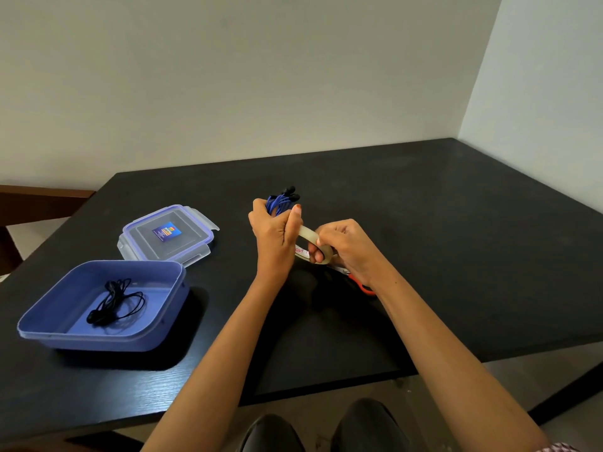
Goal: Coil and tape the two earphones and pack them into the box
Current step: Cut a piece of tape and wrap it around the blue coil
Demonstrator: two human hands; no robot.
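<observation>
My left hand (275,234) grips a coiled blue earphone (280,201) above the middle of the black table; its black earbuds stick out at the top. My right hand (342,244) holds a roll of clear tape (311,239) right beside the left hand, a finger through the roll's hole. The thumb of my left hand lies against the roll's upper edge. A coiled black earphone (114,301) lies inside the open blue box (49,331) at the left.
The box's clear lid (192,252) with a coloured label lies flat just behind the box. Orange-handled scissors (360,283) lie on the table (456,256) under my right wrist, mostly hidden. A wall runs along the table's far and right edges.
</observation>
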